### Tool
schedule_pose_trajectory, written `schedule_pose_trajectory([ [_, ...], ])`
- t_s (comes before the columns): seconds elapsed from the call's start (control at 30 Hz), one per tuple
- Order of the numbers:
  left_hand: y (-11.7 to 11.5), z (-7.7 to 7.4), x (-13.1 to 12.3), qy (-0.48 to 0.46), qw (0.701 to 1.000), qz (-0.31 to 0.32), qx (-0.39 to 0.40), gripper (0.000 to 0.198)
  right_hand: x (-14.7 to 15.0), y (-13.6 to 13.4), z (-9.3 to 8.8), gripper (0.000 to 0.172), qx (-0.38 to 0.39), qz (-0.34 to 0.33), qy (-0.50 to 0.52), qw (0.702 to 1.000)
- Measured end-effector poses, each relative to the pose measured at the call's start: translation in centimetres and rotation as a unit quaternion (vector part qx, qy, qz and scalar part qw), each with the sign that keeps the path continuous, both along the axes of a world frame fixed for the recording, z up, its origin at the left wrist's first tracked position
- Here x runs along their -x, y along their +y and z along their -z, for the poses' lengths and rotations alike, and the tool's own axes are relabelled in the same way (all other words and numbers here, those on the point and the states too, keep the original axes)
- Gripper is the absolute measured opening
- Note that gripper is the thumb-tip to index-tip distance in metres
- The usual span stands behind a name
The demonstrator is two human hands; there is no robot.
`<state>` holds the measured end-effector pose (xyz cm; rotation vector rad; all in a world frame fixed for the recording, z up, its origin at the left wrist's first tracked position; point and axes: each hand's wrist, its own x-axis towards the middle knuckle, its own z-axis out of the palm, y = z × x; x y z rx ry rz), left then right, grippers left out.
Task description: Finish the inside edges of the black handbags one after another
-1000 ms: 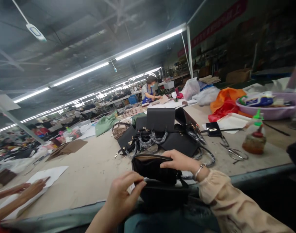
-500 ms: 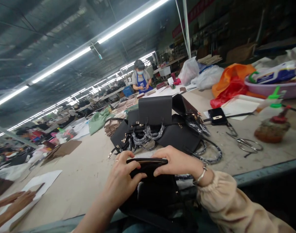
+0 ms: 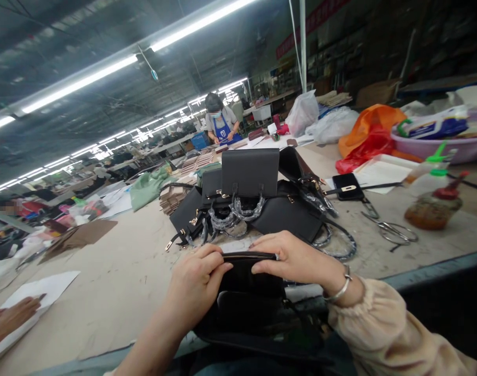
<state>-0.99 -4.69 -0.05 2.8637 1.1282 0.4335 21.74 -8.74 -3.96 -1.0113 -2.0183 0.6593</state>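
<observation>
A black handbag [image 3: 254, 308] stands at the near edge of the beige table [image 3: 124, 292], partly over my lap. My left hand [image 3: 197, 284] grips the left end of its top opening, fingers curled over the rim. My right hand [image 3: 295, 258] pinches the right part of the same rim; a silver bangle sits on that wrist. The bag's mouth is pressed nearly closed between both hands. Just beyond lies a pile of black handbags [image 3: 250, 206] with wrapped handles.
Scissors [image 3: 393, 230], a small black purse [image 3: 347, 186], a glue bottle [image 3: 434, 206] and a purple basin [image 3: 453, 146] lie at the right. Another person's hand [image 3: 11, 318] rests on white paper at the left. A worker in a blue apron [image 3: 221, 125] stands far back.
My left hand rose from the bag's front to its top rim. Both hands squeezed the open mouth shut. The view tilted down and shifted slightly.
</observation>
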Motion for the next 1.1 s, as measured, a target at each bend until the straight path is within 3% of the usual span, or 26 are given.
schedule_pose_trajectory([
  [0.47,-0.2,0.2,-0.4,0.028,0.999,-0.015,-0.005,0.027,0.2,0.0,0.5,0.029,-0.029,0.045,-0.043,0.998],
  [0.87,-0.2,0.1,-0.5,0.014,1.000,-0.027,-0.005,0.027,-0.9,-0.1,0.4,0.030,-0.016,-0.001,-0.051,0.999],
  [1.1,-0.4,0.1,-0.5,0.010,0.999,-0.035,0.001,0.027,-0.7,-0.2,0.2,0.034,-0.047,0.032,-0.090,0.994],
])
